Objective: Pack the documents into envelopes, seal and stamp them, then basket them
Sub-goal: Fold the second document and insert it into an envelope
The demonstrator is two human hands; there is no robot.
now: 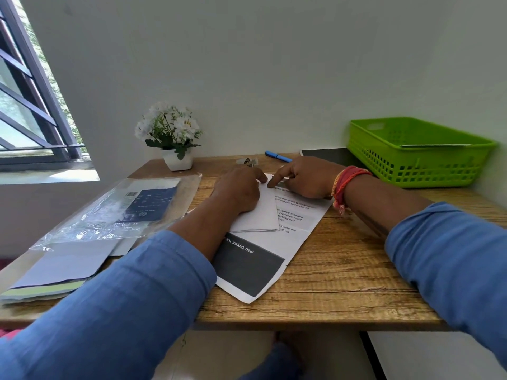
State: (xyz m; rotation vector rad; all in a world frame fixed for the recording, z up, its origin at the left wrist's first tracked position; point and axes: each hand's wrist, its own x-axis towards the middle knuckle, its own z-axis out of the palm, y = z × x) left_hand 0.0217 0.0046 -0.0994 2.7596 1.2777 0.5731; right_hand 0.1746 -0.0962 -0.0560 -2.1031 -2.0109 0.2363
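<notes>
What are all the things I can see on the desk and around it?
Basket: one, green, far right of the desk; something flat and pale lies inside.
Flower pot: one, white with white flowers, far left by the wall.
Pen: one, blue, far middle.
Printed sheet: one, white with dark blocks, middle of the desk.
Folded paper: one, white, on the printed sheet.
Plastic packet: one, clear, left side.
Paper pile: several sheets, pale blue and green, near left.
Window: one, dark bars, far left.
Left hand: pressing the folded paper.
Right hand: red wrist threads, fingertip on the paper's far edge.
</notes>
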